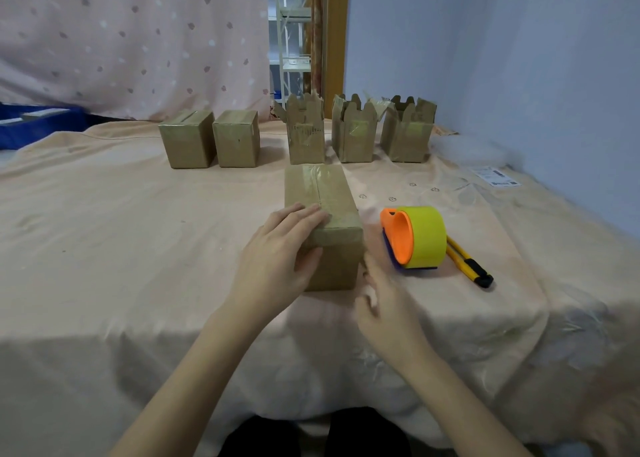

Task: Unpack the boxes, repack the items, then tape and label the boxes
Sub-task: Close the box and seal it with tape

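Note:
A taped cardboard box (325, 193) lies lengthwise in the middle of the table. My left hand (280, 252) rests on its near left corner, fingers flat over the top and thumb against the front face. Just below the box's near right corner, my right hand (384, 304) is blurred, with loosely spread fingers and nothing in it. To the right of the box stands a tape dispenser (414, 236), orange with a yellow roll. A yellow and black utility knife (469, 260) lies beside it.
Two closed boxes (188, 139) (237, 137) stand at the back left. Three opened boxes (306, 132) (355, 130) (407, 130) with raised flaps stand at the back right. A shipping label (495, 176) and white stuffing (467, 148) lie far right. A blue bin (38, 124) sits far left.

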A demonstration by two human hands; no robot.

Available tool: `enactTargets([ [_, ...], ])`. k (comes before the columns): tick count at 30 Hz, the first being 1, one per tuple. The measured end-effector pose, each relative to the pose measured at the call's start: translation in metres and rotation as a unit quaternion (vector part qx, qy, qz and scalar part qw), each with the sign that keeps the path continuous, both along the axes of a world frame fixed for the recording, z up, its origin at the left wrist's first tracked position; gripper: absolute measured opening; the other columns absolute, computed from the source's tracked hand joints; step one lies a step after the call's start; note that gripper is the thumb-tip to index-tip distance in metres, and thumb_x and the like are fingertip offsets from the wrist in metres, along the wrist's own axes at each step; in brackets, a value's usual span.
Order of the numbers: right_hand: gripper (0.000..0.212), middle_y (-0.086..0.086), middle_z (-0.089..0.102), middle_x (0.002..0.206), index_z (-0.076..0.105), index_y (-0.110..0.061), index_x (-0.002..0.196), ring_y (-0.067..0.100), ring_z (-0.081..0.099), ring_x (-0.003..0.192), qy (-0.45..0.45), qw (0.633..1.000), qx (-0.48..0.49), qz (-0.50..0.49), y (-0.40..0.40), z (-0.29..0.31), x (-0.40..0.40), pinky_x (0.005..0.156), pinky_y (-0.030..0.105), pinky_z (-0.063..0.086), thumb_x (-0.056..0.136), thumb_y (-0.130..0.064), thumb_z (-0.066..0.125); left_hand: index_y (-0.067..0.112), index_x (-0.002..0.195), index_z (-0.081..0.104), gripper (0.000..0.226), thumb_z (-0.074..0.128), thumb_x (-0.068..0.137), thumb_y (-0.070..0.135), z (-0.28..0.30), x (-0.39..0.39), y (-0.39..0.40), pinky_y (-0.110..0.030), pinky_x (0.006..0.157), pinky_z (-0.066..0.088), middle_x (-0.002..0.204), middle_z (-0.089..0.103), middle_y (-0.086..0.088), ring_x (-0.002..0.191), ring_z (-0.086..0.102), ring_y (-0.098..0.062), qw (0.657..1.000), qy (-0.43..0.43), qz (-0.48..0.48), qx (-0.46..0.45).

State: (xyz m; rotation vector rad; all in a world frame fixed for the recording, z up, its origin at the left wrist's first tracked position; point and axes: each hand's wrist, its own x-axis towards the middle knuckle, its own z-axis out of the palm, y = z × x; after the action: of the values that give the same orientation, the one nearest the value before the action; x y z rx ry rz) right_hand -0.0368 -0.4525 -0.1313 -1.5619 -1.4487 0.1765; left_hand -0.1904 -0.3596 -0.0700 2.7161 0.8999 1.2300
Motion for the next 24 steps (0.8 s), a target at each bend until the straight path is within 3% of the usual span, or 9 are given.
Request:
enactTargets([
  [2,0.066,-0.001,0.049,0.142,0.037,-0.025,0.144,0.016,0.054,0.122,0.008,0.999,0.036,0.014,0.002,0.016,0.015,0.102,0.029,0.043,0.082,-0.003,0.038,0.03,0.148,0.025,0.077,0.06,0.08,0.023,0.006,-0.006,-0.001,-0.02,0.1,0.035,0.137,0.044,0.018,0.13,0.035,0.0,0.988,-0.022,-0.057,-0.144],
  [4,0.062,-0.011,0.048,0.142,0.043,-0.021,0.141,0.009,0.048,0.13,-0.005,0.996,0.078,0.051,0.009,0.039,0.033,0.108,0.025,0.038,0.086,0.007,0.038,0.038,0.148,0.012,0.085,0.053,0.075,0.026,0.013,-0.015,0.001,-0.013,0.103,0.028,0.144,0.038,0.019,0.132,0.032,0.007,0.955,-0.051,-0.131,-0.262],
  [6,0.057,-0.016,0.05,0.138,0.049,-0.018,0.137,0.004,0.047,0.129,-0.038,0.99,0.084,0.104,0.017,0.057,0.05,0.108,0.02,0.036,0.089,0.012,0.041,0.04,0.142,0.022,0.077,0.046,0.074,0.014,0.019,-0.022,0.005,-0.015,0.103,0.033,0.144,0.041,0.017,0.132,0.035,0.005,0.928,-0.073,-0.187,-0.315],
  [9,0.053,-0.009,0.052,0.137,0.057,-0.017,0.128,0.004,0.045,0.131,-0.111,0.976,0.065,0.173,0.027,0.073,0.065,0.111,0.023,0.034,0.086,0.014,0.052,0.032,0.129,0.047,0.07,0.039,0.068,0.0,0.023,-0.032,0.016,-0.012,0.094,0.04,0.137,0.052,0.012,0.129,0.044,-0.001,0.901,-0.102,-0.237,-0.35],
  [13,0.047,-0.008,0.056,0.13,0.062,-0.01,0.122,0.001,0.047,0.128,-0.145,0.963,0.057,0.222,0.037,0.08,0.07,0.109,0.018,0.033,0.078,0.007,0.064,0.02,0.123,0.058,0.05,0.046,0.082,-0.005,0.018,-0.04,0.033,-0.025,0.11,0.036,0.133,0.057,0.011,0.133,0.042,-0.007,0.916,-0.066,-0.254,-0.302],
  [17,0.046,-0.006,0.06,0.127,0.065,-0.011,0.119,0.003,0.049,0.127,-0.142,0.963,0.051,0.225,0.038,0.082,0.073,0.109,0.022,0.036,0.076,0.002,0.068,0.017,0.124,0.06,0.041,0.061,0.084,0.008,0.015,-0.04,0.039,-0.025,0.108,0.038,0.132,0.059,0.007,0.132,0.045,-0.007,0.939,-0.041,-0.24,-0.242],
  [24,0.042,-0.002,0.065,0.122,0.068,-0.011,0.114,0.004,0.054,0.122,-0.138,0.964,0.074,0.215,0.042,0.081,0.071,0.106,0.022,0.04,0.072,-0.012,0.076,0.015,0.119,0.064,0.037,0.066,0.082,0.012,0.011,-0.036,0.04,-0.028,0.105,0.042,0.127,0.061,0.006,0.126,0.05,-0.007,0.962,-0.052,-0.212,-0.165],
])
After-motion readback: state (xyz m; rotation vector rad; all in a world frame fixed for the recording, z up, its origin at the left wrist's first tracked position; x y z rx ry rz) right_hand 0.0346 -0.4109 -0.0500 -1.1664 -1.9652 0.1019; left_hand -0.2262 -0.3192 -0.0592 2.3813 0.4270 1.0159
